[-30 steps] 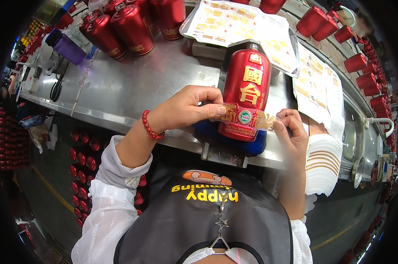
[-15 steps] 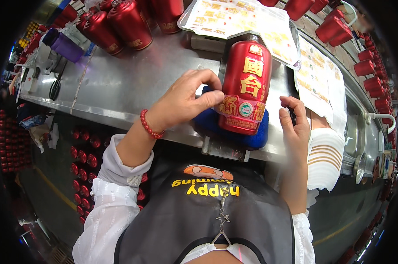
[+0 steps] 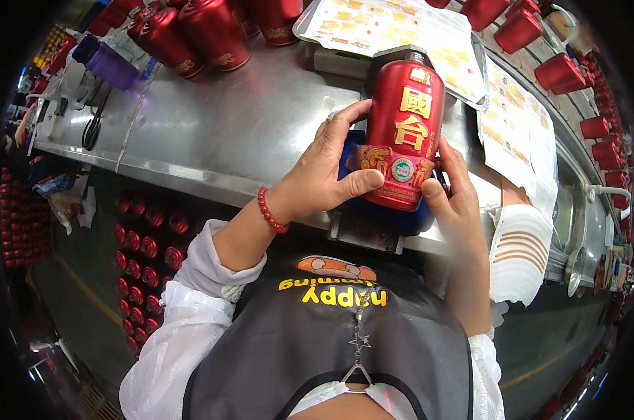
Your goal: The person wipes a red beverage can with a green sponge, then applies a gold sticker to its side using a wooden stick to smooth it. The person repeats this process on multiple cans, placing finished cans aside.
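A red bottle [image 3: 390,98] with raised gold characters and a patterned lower band lies face up, its neck pointing away from me, on a blue pad [image 3: 415,222] at the bench edge. My left hand [image 3: 317,171] clasps its left side, thumb over the lower front and fingers along the shoulder side. Against the right side rests my right hand [image 3: 460,192], thumb at the lower corner and fingers up the edge. Something small and dark shows between these right fingers; I cannot make out what. Beyond the bottle lies a tray with a sheet of gold labels [image 3: 373,28].
Several red bottles [image 3: 215,35] stand at the back left of the metal bench [image 3: 212,126], near a purple bottle [image 3: 110,63] and black scissors [image 3: 91,131]. Another label sheet [image 3: 510,119] lies right, beside another person's white sleeve [image 3: 519,252]. More red bottles [image 3: 145,245] stand below left.
Both hands have closed in on the bottle: the left has wrapped its left side, and the right has come leftward onto its right side. The whole view has shifted slightly.
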A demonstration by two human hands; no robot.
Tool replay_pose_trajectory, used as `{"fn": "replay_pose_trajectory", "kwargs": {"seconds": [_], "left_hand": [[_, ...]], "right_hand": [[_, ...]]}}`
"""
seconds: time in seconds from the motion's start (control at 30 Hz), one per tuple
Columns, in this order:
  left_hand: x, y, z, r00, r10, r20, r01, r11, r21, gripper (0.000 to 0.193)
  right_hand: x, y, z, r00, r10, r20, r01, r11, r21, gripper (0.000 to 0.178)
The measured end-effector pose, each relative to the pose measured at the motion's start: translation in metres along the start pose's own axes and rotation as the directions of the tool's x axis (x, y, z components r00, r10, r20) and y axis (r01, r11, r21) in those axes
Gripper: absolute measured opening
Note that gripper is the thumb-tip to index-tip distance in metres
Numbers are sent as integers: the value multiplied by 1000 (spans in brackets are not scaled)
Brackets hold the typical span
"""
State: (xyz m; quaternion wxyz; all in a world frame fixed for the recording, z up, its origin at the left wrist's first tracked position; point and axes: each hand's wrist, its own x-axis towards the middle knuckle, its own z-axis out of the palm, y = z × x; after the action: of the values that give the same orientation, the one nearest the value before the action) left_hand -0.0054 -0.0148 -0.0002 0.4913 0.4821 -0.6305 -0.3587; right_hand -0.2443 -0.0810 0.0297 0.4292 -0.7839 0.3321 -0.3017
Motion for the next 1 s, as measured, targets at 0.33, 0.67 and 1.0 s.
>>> {"fn": "replay_pose_trajectory", "kwargs": {"seconds": [0.33,0.67,1.0], "left_hand": [[3,-7,-2,999,36,4,-35,999,-21,102],[3,-3,0,1000,19,-7,-19,999,39,105],[3,-6,0,998,59,-8,-59,996,70,103]], "right_hand": [[1,0,-2,999,-13,29,14,1000,-17,82],[-1,2,-2,999,-16,41,18,999,-35,89],[-2,1,-2,998,-35,48,37,999,-33,88]]}}
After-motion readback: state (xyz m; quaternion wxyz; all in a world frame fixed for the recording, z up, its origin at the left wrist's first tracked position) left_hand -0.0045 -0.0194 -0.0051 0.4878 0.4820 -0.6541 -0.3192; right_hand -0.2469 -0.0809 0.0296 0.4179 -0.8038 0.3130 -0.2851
